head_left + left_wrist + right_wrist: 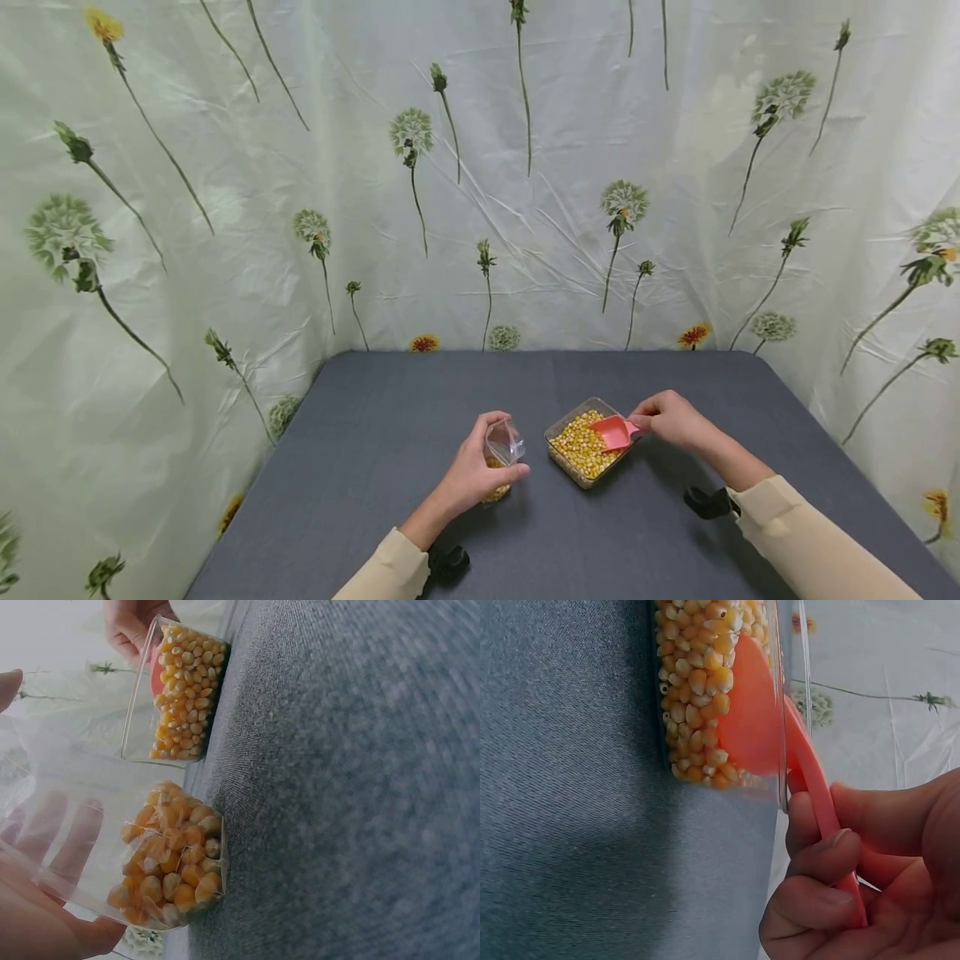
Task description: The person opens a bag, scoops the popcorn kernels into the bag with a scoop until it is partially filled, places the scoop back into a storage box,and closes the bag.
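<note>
A clear square container (pixel 573 475) of yellow corn kernels (pixel 581 443) stands on the table. My right hand (pixel 670 419) grips the handle of a pink scoop (pixel 615 432), whose bowl sits among the kernels inside the container; the right wrist view shows the fingers curled round the handle (pixel 821 799). To the left, my left hand (pixel 480 467) holds a clear plastic bag (pixel 504 442) upright with its mouth spread, fingers and thumb curled about its sides. Corn kernels (pixel 174 859) fill the bottom of the bag, which rests on or just above the table.
The table is covered in dark grey-blue cloth (pixel 360 450). Behind it and at both sides hangs a pale curtain (pixel 465 192) printed with dandelions. Black straps (pixel 708 502) show at both wrists, below the cream sleeves (pixel 795 525).
</note>
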`<action>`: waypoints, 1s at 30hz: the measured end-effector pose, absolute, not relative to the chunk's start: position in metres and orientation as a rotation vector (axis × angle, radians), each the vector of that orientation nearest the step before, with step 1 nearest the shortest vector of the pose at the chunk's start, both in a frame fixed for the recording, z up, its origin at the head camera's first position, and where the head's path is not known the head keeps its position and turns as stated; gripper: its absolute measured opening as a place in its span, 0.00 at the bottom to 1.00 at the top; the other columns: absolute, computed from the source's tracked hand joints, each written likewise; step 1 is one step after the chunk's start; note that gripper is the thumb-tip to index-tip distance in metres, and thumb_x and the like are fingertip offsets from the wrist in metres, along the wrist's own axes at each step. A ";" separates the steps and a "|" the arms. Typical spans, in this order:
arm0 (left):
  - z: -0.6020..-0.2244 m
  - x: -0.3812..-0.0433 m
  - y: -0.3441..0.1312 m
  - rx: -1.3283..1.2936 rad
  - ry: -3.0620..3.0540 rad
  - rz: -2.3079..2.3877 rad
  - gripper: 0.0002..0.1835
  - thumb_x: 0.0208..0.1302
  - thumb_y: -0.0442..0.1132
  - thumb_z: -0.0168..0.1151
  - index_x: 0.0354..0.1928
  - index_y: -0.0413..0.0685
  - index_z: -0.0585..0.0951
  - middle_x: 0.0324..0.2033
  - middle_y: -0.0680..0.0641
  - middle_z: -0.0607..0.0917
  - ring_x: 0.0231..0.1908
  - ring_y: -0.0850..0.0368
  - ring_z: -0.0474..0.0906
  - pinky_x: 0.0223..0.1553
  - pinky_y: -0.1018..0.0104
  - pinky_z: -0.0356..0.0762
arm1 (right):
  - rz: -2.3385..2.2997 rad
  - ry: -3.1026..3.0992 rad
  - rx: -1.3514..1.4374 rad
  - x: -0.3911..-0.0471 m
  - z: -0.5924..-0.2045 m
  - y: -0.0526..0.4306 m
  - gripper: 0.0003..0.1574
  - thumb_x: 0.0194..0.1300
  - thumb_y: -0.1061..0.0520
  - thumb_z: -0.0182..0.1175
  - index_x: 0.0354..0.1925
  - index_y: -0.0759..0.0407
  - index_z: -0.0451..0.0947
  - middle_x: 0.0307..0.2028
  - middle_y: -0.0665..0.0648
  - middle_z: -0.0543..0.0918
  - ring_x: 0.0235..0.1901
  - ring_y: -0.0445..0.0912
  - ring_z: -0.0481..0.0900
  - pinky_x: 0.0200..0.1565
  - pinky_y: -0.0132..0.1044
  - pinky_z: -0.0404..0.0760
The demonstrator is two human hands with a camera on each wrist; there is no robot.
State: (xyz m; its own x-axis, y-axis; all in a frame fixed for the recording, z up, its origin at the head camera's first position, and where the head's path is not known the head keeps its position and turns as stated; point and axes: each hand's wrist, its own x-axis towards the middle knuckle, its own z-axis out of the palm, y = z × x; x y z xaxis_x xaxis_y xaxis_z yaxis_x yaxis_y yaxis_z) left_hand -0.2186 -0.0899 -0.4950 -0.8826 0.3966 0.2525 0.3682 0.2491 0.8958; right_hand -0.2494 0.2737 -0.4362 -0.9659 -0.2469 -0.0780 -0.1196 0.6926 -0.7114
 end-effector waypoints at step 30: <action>-0.497 -0.220 -0.088 0.794 2.467 1.763 0.37 0.60 0.45 0.75 0.67 0.60 0.64 0.54 0.54 0.78 0.52 0.55 0.77 0.50 0.54 0.75 | -1.686 2.325 -0.091 -0.236 -0.456 0.292 0.18 0.76 0.58 0.55 0.53 0.73 0.80 0.29 0.55 0.79 0.25 0.44 0.69 0.28 0.37 0.70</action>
State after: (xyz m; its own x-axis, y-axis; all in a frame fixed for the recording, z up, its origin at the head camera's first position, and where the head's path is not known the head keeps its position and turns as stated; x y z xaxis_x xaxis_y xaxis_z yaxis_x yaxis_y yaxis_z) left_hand -0.2201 -0.0881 -0.4967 -0.8715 0.4031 0.2794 0.3949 0.2387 0.8872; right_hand -0.2363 0.2917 -0.4557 -0.9622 -0.2059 -0.1782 0.1053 0.3220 -0.9409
